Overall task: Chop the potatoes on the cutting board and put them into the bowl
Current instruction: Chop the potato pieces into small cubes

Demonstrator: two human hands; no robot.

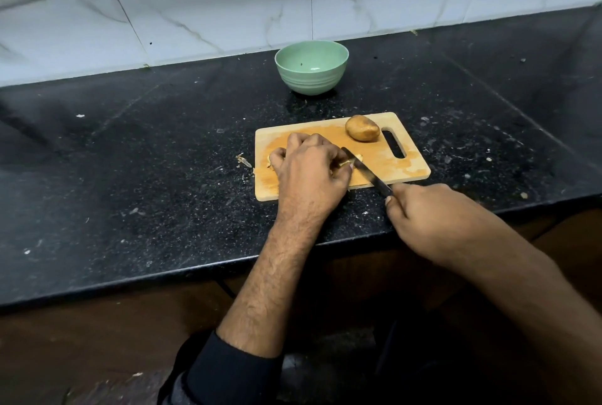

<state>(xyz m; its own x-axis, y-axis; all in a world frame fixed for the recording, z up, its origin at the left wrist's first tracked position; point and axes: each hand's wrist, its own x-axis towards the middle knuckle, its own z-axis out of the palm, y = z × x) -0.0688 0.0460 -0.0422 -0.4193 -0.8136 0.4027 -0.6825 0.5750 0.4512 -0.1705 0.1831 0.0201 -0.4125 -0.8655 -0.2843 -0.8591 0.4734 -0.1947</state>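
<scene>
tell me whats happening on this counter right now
A person is cutting a potato on a light wooden cutting board that lies on a black speckled stone counter. The left hand covers and steadies the potato being cut, so little of it shows. The right hand grips a dark-bladed knife, its blade angled in beside the left hand's fingers. A second, whole brown potato waits near the board's handle slot. The pale green bowl behind the board holds no potato.

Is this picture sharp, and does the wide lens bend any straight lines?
Head view: mostly sharp, hands included; the counter edge bows from wide-angle distortion; small glare inside the bowl; the knife blade looks dark.
</scene>
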